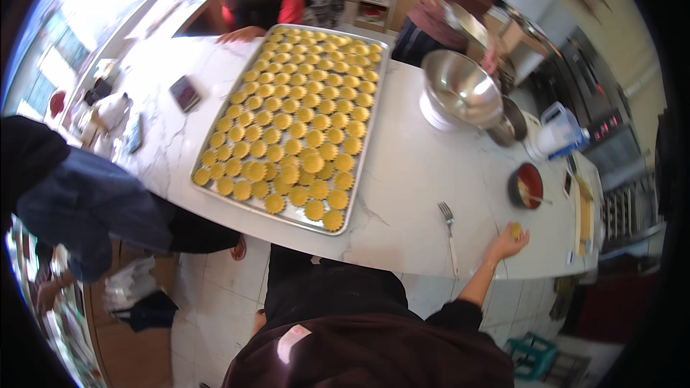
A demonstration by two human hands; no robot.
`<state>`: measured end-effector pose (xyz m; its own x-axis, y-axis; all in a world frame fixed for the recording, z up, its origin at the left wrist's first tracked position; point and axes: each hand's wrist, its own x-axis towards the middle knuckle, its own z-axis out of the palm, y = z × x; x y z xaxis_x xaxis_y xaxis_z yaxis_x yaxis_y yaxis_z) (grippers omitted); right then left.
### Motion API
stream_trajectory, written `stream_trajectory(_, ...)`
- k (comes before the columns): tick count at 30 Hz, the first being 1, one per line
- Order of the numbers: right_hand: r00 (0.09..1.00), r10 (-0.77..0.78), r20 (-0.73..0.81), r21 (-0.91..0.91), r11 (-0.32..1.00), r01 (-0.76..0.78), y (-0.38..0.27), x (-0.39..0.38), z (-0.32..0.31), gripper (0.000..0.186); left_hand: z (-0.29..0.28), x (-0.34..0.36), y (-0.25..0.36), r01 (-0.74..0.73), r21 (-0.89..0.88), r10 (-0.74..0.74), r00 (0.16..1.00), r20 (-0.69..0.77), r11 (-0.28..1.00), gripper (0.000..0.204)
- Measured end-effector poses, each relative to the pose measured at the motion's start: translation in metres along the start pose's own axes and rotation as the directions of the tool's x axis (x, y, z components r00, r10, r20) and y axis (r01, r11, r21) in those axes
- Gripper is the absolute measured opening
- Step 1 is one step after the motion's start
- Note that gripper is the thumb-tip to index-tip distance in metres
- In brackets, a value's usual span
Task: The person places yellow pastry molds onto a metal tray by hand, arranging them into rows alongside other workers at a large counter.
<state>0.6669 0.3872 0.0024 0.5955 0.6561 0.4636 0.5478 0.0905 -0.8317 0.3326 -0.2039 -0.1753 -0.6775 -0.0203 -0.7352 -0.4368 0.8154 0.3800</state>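
Right hand (507,243) pinching small yellow fluted pastry (515,231) at white marble bench (410,172) edge; crumbly shell may crack if squeezed. Left hand unseen

The person's right arm came in from the lower edge and reached forward and to the right, well out from the body. A dark sleeve covered the upper arm and was pushed up near the elbow, leaving the forearm bare. The forearm ran slim and straight, rising toward the wrist. The right hand (507,243) lay at the far end of the reach, palm down, with the fingers (519,237) curled loosely inward and the thumb tucked toward them. How tightly they closed could not be made out at that size. The left arm and hand did not show; only the dark-clad torso filled the lower middle.
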Motion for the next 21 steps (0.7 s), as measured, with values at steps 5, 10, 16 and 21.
stream_trajectory(5, 0.894, -0.054, 0.444, 0.270, 0.960, -0.076, -0.121, -0.129, -0.001, 0.055, 0.006, -0.022, 0.014, 0.029, -0.045, -0.030, 1.000, -0.007, 0.999, 0.046)
stream_trajectory(10, 0.483, -0.530, 0.697, 0.601, 0.799, 0.008, -0.233, -0.201, 0.051, 0.059, 0.003, -0.022, 0.015, -0.006, -0.198, 0.016, 0.999, 0.046, 0.980, 0.047)
stream_trajectory(16, 0.147, -0.602, 0.785, 0.608, 0.794, 0.010, -0.318, -0.242, 0.119, 0.056, -0.005, -0.011, -0.006, 0.013, -0.254, -0.019, 1.000, -0.022, 0.967, 0.048)
stream_trajectory(21, -0.263, -0.619, 0.740, 0.662, 0.740, 0.120, -0.335, -0.284, 0.162, 0.058, 0.004, 0.016, -0.069, 0.087, -0.205, -0.096, 0.995, -0.037, 0.975, 0.049)
